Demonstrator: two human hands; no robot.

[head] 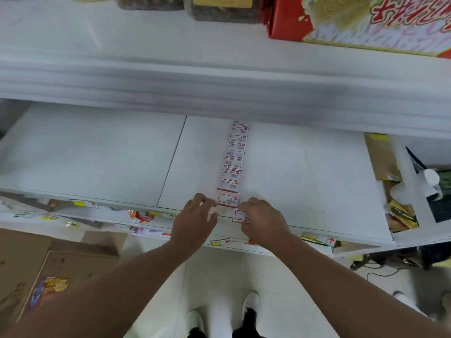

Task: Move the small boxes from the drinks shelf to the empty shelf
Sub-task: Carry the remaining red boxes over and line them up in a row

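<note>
**Head view: last box at the lip of the shelf, row at risk of a nudge**

Head camera, nearest first: two white shoes (251, 301) stand on the pale floor, with flattened cardboard (61, 264) lying to the left. Two bare forearms reach forward to the front edge of the white shelf (97, 154).

The right hand (262, 219) has its fingers curled round one small white-and-red box (238, 215), which sits right at the shelf's front lip. The left hand (195, 215) is just beside it, fingers bent and slightly spread, tips at the near end of the row of boxes (231, 167); whether it pinches anything I cannot tell.

Risks, as I judge them:
- The held box lies on the very edge, so a loose grip or a short push could drop it to the floor.
- The row runs straight back in single file with boxes touching; pressing the new one in too hard or off-line would likely skew the line or shove it deeper.
- The left fingertips are close enough to knock the front box sideways.

Count: one box in hand, and about eight or nine in the row, though motion blur hides the joins farther back. Two hands. Beyond, on the upper shelf, one large red carton (353, 20) and at least two tubs (219, 8) show.
</note>
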